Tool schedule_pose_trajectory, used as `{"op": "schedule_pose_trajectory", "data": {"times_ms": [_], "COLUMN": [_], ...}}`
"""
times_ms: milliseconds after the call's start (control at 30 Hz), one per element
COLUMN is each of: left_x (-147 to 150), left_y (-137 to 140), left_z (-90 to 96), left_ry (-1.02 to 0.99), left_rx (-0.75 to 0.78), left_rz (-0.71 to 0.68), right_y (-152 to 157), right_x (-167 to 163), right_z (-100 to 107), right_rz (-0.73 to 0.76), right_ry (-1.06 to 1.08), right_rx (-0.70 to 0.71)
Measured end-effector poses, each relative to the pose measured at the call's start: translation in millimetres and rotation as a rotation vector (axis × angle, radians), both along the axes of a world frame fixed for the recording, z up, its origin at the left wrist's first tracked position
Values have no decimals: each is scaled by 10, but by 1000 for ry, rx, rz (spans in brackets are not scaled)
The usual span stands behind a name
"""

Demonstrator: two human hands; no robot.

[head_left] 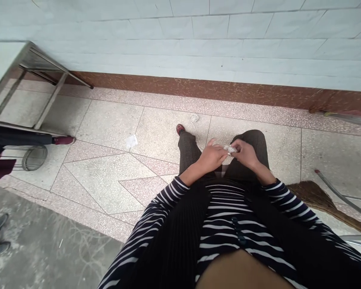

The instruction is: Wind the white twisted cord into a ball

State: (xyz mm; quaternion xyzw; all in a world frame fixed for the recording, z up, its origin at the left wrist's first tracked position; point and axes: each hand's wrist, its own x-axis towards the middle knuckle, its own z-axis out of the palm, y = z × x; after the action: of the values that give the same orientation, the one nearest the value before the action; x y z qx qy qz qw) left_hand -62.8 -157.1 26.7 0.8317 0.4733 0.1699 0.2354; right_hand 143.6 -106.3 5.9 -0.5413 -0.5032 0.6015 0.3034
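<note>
Above my lap, a small bunched piece of white yarn work (231, 149) sits between my two hands. My left hand (211, 157) pinches its left side, with the fingers closed and one fingertip raised. On the other side my right hand (245, 154) has thumb and fingers closed on the same piece. Whether a hook or needle is in the fingers is too small to tell. A white ball of yarn (194, 118) lies on the floor beyond my left foot, and a thin strand runs from it toward my hands.
A metal-framed table (45, 100) stands at the left, near another person's leg and red shoe (64, 140) and a wire stool (34, 157). White paper (131, 141) lies on the tiled floor. To my right are a broom (313, 193) and a bent metal tube (333, 190). A tiled wall (198, 52) runs ahead.
</note>
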Motion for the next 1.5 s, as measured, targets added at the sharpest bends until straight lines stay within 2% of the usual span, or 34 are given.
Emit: {"op": "schedule_pose_trajectory", "data": {"times_ms": [100,167,267,333,467,567,667,733,833,933,1000,1100,1167,1233,1300,1367,1500], "left_x": [-112,-143,-99,-28,111,118,8,-99,-208,-188,-117,7,55,54,8,-62,-199], "left_y": [114,173,199,164,11,-71,-48,14,121,188,187,108,38,0,20,86,243], "left_z": [-3,-63,-181,-232,-193,-73,49,106,130,55,-38,-164,-184,-142,-60,27,134], "left_ry": [-4,-51,-128,-155,-167,-148,-117,-83,-66,-140,-179,-163,-141,-128,-98,-38,21], "left_rx": [24,-24,-137,-212,-270,-221,-118,-42,17,-25,-91,-190,-214,-167,-60,39,101], "left_rz": [13,15,83,108,54,30,19,20,9,20,61,84,46,24,39,38,-85], "right_y": [-260,-367,-372,-273,23,117,7,-122,-273,-302,-245,-66,71,165,181,129,-17], "right_x": [-43,-16,61,88,46,-12,-50,-50,-8,65,98,84,40,-16,-71,-114,-122], "right_z": [110,255,478,554,445,257,151,160,273,440,530,556,484,364,245,170,206], "right_rz": [160,199,191,125,-100,-143,-37,81,232,275,219,21,-98,-127,-72,25,225], "right_ry": [79,128,181,215,46,-87,-82,-34,64,142,187,257,192,35,-78,-97,-50], "right_rx": [-85,-110,-104,-60,109,160,114,38,-76,-126,-118,-33,78,166,183,152,58]}}
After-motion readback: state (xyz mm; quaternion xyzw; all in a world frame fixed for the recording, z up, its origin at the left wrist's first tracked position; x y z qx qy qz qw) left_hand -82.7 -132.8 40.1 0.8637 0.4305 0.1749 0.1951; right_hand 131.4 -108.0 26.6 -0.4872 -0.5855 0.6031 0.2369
